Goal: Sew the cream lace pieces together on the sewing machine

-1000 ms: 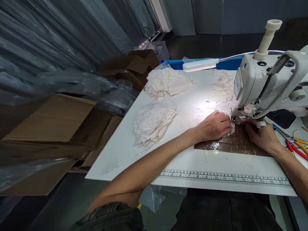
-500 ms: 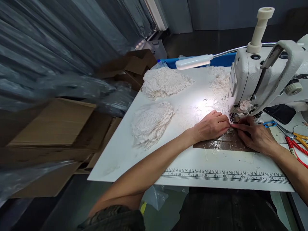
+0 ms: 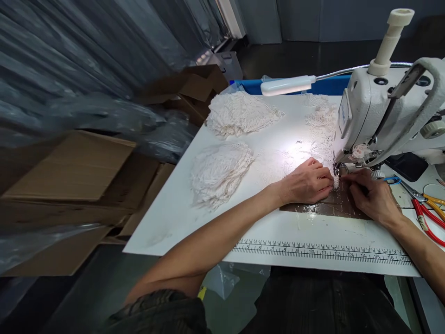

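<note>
My left hand lies flat on the white table, its fingertips pressing a small piece of white lace just before the needle of the white sewing machine. My right hand sits on the brown taped patch right of the needle and pinches the same lace from the other side. Both hands meet under the presser foot, lit by the machine's lamp.
Two heaps of white lace lie on the table's left half, with more lace behind the needle. Red-handled snips lie at the right. A ruler strip runs along the near edge. Cardboard boxes stand left of the table.
My right hand has moved left from the machine's knob to the lace at the needle. The left hand has stayed in place on the lace.
</note>
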`<state>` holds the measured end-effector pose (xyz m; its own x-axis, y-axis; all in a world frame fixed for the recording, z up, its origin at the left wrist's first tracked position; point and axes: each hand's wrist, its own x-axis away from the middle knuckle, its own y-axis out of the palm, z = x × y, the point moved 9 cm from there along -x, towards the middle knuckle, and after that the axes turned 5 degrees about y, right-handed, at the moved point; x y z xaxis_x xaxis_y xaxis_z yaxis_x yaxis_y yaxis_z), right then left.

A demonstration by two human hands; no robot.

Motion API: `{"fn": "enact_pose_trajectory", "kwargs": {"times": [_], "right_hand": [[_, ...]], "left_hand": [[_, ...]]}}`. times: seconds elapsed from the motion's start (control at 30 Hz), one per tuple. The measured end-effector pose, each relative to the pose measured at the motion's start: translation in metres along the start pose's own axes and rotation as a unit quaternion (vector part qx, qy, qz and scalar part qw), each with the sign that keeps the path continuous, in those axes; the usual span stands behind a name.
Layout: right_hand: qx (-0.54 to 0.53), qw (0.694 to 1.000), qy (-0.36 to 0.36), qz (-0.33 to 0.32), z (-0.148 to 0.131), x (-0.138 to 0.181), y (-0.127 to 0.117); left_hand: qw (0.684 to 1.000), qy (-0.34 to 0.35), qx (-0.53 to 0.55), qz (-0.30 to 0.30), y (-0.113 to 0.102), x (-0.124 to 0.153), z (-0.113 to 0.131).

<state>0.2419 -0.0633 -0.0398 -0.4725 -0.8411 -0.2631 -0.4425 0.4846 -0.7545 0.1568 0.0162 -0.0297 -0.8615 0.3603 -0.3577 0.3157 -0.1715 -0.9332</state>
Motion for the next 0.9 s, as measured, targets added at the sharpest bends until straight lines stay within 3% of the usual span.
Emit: {"fn": "enact_pose_trajectory", "kwargs": {"times": [0.37, 0.9], "right_hand": [[0.130, 0.976, -0.172, -0.037, -0.019, 0.012, 0.014], [0.187, 0.966, -0.177, -0.004, -0.028, 0.014, 0.013]], "left_hand": [[1.000, 0.007, 0.021, -0.010, -0.001, 0.002, 0.004], [1.000, 0.017, -0.012, 0.000, -0.007, 0.005, 0.007]]}}
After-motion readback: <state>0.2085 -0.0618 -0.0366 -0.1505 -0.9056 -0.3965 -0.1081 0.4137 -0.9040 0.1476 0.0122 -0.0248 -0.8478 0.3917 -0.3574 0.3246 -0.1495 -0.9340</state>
